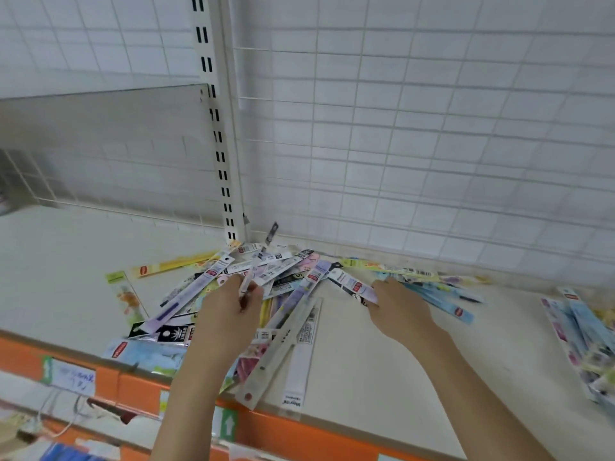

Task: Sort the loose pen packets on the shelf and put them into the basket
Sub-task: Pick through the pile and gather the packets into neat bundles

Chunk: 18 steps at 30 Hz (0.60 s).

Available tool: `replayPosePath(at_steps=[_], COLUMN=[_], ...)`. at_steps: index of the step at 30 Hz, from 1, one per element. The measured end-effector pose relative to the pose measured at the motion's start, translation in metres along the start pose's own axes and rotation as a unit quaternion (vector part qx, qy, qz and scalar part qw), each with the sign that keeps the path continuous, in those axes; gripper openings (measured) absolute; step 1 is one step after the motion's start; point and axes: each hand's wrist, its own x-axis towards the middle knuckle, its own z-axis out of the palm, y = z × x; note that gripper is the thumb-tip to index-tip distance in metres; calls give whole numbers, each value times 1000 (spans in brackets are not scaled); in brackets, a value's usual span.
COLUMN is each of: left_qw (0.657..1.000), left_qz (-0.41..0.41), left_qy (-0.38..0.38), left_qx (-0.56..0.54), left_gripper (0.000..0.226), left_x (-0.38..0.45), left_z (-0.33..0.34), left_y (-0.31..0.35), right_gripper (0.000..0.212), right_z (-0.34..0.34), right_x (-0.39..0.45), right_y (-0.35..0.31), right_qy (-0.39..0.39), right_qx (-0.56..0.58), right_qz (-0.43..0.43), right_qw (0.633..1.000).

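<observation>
- Loose pen packets (293,284): a fanned heap of long, narrow packets lying on the cream shelf (382,354), from the foot of the slotted upright (219,154) at the far side to the near edge, where a few tips overhang the orange price rail (133,384). A smaller second group of packets (580,331) lies well apart at the right edge of the view.
- Basket: not in view.
- Left hand (229,314): fingers curled, pinching a thin packet (245,287) near the middle of the heap; the palm lies over other packets.
- Right hand (401,311): laid over the right side of the heap on the pale blue packets (446,302), fingertips hidden beneath a white packet (352,286); whether it grips anything cannot be told.
- Handling, as a judgement: each packet is probably very light, a stiff pen inside glossy film and card, so it should resist bending along its length but slide readily over its neighbours.
- Where to hold, as a judgement: across the narrow width near mid-length, thumb above and fingers below; taken by one end, a bundle is likely to fan out and shed packets.
- Risk, as a judgement: the crossed packets may drag others along, and those at the near edge could slip off the shelf.
</observation>
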Motion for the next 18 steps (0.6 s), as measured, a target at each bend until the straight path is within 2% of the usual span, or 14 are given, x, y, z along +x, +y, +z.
replayPosePath(at_steps=[4,10,15,18], left_qw=[994,957,955,962], left_qz=[9,-33,-12,17], left_qy=[-56,-170,-155,-132], left_qx=[92,232,254,239], left_gripper=[23,38,23,21], left_x=[1,-3,-1,2], left_z=[18,29,32,32], left_y=[12,28,28,28], right_gripper=[33,32,20,29], right_z=[-3,-7,-9,-9], right_x=[-10,-25,-39,-46], right_y=[10,31,35,31], right_qy=[-1,19,90,114], right_qx=[5,130,238,242], right_qz=[27,91,102,104], right_qw=[1000,987,962,958])
